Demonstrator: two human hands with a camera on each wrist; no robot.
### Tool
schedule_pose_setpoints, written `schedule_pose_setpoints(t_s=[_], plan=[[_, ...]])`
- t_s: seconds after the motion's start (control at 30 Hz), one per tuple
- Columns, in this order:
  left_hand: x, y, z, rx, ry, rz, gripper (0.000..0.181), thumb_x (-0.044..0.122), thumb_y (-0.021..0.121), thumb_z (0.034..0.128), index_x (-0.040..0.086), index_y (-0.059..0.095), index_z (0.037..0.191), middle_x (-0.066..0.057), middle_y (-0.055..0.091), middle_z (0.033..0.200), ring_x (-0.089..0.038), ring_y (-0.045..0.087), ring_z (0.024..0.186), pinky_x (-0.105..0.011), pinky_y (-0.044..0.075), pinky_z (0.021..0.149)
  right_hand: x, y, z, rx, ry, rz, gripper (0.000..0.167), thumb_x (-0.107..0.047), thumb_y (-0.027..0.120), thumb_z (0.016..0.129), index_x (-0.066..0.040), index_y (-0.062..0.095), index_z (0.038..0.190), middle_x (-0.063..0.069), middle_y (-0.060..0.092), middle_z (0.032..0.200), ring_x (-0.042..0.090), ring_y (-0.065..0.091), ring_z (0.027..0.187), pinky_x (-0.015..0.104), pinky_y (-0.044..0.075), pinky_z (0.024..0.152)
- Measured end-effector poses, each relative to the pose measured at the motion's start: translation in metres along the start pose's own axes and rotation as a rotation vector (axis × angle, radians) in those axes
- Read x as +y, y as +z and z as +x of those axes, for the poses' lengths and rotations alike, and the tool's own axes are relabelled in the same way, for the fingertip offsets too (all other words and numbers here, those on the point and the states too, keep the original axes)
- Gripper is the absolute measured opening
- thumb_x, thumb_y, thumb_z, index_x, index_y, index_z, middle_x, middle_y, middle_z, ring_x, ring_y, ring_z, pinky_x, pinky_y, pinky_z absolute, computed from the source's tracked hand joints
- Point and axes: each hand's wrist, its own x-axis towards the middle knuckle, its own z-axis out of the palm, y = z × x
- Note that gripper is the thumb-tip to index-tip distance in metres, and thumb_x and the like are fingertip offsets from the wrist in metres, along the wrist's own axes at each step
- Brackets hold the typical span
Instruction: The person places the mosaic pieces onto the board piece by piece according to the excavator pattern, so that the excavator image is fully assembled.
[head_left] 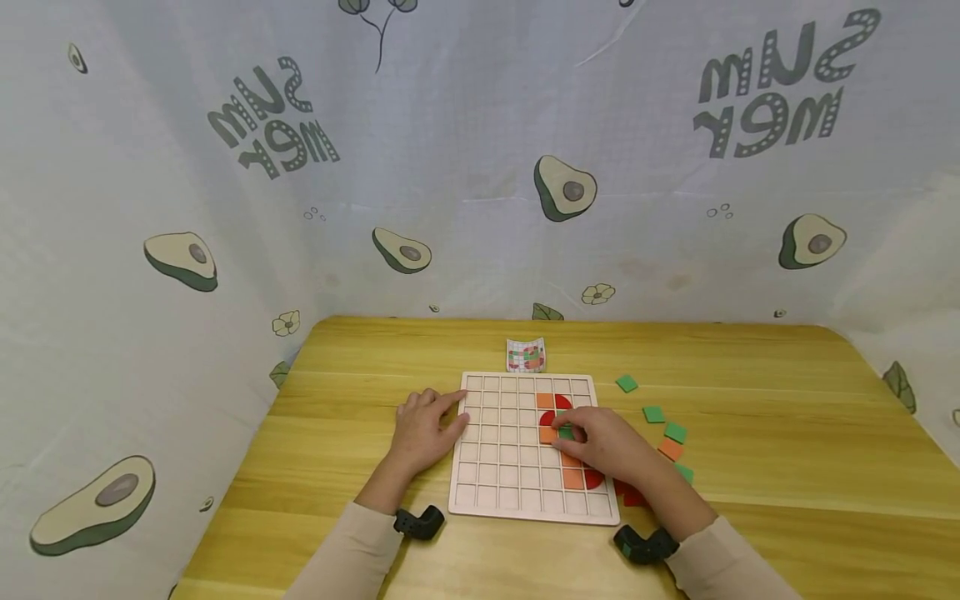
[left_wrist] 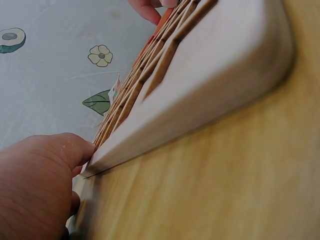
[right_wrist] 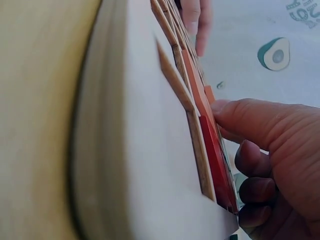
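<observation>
A pale wooden grid board (head_left: 487,457) lies on the table, with orange square tiles (head_left: 573,478), red rounded tiles (head_left: 594,479) and green tiles (head_left: 566,434) in cells on its right side. My left hand (head_left: 422,431) rests at the board's left edge, index finger extended and thumb touching the rim; in the left wrist view the thumb (left_wrist: 75,150) presses the edge. Over the coloured cells, my right hand (head_left: 609,442) pinches an orange square tile (head_left: 548,435) between thumb and index finger. That tile (right_wrist: 209,94) stands slightly proud in the right wrist view; its far side is hidden.
Loose green tiles (head_left: 654,414) and an orange tile (head_left: 671,449) lie right of the board. Red pieces (head_left: 633,497) sit partly under my right forearm. A small printed pattern card (head_left: 526,356) is behind the board. A patterned curtain (head_left: 480,167) hangs behind the table.
</observation>
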Motion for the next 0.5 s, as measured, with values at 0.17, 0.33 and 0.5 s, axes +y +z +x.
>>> schedule_pose_setpoints(t_s=[0.17, 0.33, 0.5], plan=[[-0.001, 0.0, -0.001, -0.002, 0.001, -0.001, 0.042, 0.041, 0.065, 0.0958, 0.027, 0.068, 0.135, 0.003, 0.056, 0.089, -0.015, 0.039, 0.081, -0.033, 0.027, 0.076, -0.001, 0.004, 0.0, 0.004, 0.005, 0.023, 0.019, -0.028, 0.077, 0.091, -0.015, 0.073, 0.104, -0.006, 0.046, 0.064, 0.008, 0.042, 0.058, 0.024, 0.035, 0.056], [-0.002, -0.001, -0.002, -0.003, 0.005, -0.007, 0.042, 0.041, 0.065, 0.096, 0.026, 0.068, 0.135, 0.003, 0.055, 0.088, -0.014, 0.038, 0.081, -0.033, 0.027, 0.076, 0.0, 0.004, -0.002, -0.006, -0.002, 0.048, 0.019, -0.031, 0.078, 0.09, -0.015, 0.07, 0.098, -0.006, 0.045, 0.065, 0.008, 0.04, 0.058, 0.023, 0.035, 0.056], [-0.004, 0.001, -0.003, 0.002, 0.013, -0.006, 0.041, 0.041, 0.065, 0.0959, 0.027, 0.068, 0.135, 0.003, 0.055, 0.088, -0.014, 0.039, 0.081, -0.034, 0.027, 0.076, 0.007, -0.009, -0.009, -0.006, 0.031, 0.157, 0.02, -0.029, 0.078, 0.09, -0.013, 0.07, 0.101, -0.004, 0.049, 0.069, 0.009, 0.045, 0.058, 0.024, 0.039, 0.054]])
